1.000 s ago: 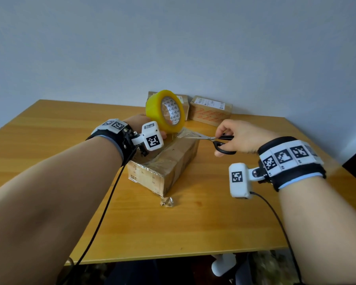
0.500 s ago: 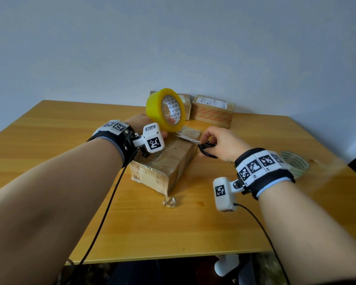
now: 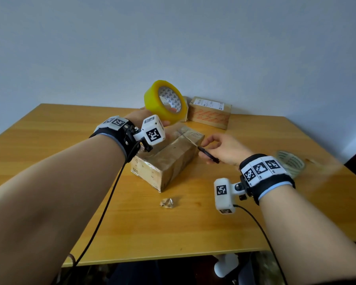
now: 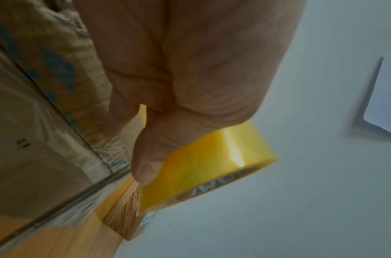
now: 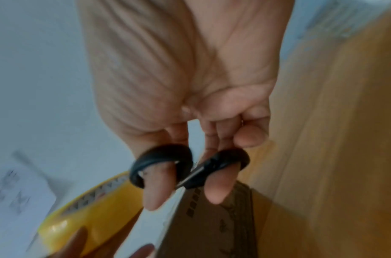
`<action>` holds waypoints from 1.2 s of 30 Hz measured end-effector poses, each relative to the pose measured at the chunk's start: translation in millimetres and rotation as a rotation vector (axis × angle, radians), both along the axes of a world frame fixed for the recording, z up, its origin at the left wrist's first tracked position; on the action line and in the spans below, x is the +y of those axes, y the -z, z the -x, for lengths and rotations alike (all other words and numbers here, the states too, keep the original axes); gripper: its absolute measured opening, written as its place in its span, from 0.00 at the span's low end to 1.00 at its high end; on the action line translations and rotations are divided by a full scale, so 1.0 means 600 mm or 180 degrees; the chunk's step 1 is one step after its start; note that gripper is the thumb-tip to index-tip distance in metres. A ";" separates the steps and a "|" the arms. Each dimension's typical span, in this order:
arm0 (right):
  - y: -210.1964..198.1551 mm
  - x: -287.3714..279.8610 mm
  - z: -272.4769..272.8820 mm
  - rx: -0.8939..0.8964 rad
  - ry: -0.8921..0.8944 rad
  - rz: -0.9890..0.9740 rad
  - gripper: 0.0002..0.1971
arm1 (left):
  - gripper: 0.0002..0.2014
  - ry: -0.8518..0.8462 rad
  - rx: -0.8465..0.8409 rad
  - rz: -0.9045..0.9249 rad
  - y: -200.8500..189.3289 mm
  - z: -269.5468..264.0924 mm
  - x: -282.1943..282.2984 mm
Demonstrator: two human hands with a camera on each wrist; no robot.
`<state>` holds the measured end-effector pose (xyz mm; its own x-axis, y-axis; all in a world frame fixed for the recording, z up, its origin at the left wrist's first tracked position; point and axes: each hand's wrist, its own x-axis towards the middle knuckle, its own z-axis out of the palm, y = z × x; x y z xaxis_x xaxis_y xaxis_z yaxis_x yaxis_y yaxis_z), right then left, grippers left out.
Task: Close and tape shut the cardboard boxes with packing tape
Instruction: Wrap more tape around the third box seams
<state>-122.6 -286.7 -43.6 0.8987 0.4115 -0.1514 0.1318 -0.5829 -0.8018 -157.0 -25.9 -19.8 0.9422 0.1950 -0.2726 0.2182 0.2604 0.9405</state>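
The person's left hand (image 3: 144, 120) holds the yellow tape roll (image 3: 164, 101) lifted above the far end of the cardboard box (image 3: 169, 159), apparently so that the strip running from roll to box stays taut and clear for cutting; its fingers (image 4: 146, 157) are curled round the roll's outer face, the thumb pressed flat on the yellow band. The right hand (image 3: 222, 149) holds the black-handled scissors (image 3: 206, 153) with the blades angled toward the box's far top edge, where the tape leaves the lid; the thumb and one finger pass through the two loops (image 5: 161, 164), and the loops sit close together, so the blades seem nearly closed, though blur in the wrist view makes that uncertain; the remaining fingers are tucked loosely into the palm. The box lies on the tabletop (image 3: 193, 223) between the two hands, its flaps down and glossy tape already wrinkled over the top; two more boxes (image 3: 210, 112) stand against the wall behind it; a second, clear roll (image 3: 290, 161) lies to the right, and a crumpled scrap of tape (image 3: 169, 203) just in front of the box.
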 end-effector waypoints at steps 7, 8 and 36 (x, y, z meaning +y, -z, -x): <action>0.021 -0.012 -0.011 0.0236 0.0944 -0.0740 0.08 | 0.23 0.0446 -0.0338 0.0045 -0.018 0.004 -0.012; 0.025 -0.015 -0.015 0.0131 0.1141 -0.0622 0.07 | 0.24 0.0502 -0.0363 0.0177 -0.018 0.004 -0.010; -0.057 0.050 0.005 -0.1531 -0.0274 -0.0142 0.45 | 0.23 0.0878 -0.0225 0.0486 -0.054 0.031 -0.035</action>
<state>-125.5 -256.8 -9.4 0.8250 0.4840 0.2919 0.5394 -0.5201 -0.6622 -175.4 -46.7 12.7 0.9715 -0.1084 -0.2110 0.2357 0.3399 0.9104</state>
